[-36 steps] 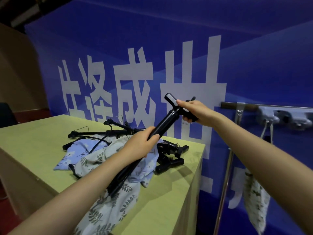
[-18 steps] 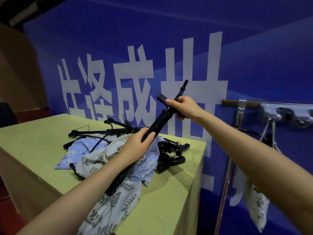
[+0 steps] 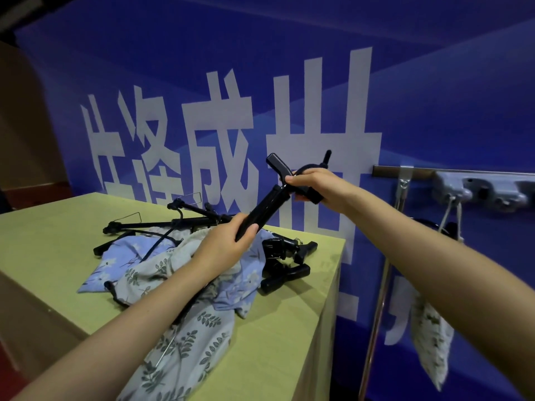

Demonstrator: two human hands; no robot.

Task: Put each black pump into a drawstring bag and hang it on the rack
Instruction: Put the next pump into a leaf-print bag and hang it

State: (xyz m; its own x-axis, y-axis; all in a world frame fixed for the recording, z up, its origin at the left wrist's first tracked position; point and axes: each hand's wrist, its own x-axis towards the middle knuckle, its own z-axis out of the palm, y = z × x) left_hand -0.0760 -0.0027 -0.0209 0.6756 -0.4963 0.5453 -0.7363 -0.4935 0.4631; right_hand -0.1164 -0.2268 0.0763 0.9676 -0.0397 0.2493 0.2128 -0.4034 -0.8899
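Observation:
I hold a black pump (image 3: pixel 262 208) tilted above the table. My left hand (image 3: pixel 224 244) grips its barrel low down. My right hand (image 3: pixel 314 185) is closed around the T-handle at the top, with the thin hose curving up behind it. Several floral drawstring bags (image 3: pixel 185 285) lie crumpled on the yellow-green table (image 3: pixel 283 342) under my left arm. More black pumps (image 3: pixel 162 222) lie behind the bags, and others (image 3: pixel 285 261) near the table's right edge. One filled floral bag (image 3: pixel 431 340) hangs by its cord from the rack (image 3: pixel 474 192) on the right.
A blue banner with large white characters (image 3: pixel 220 140) stands close behind the table. A metal pole (image 3: pixel 379 308) holds up the rack just right of the table's edge. The table drops off at its right side.
The pump's top has swung a little right and lower. My right hand has turned over the handle, and the hose now curves behind it instead of pointing straight up.

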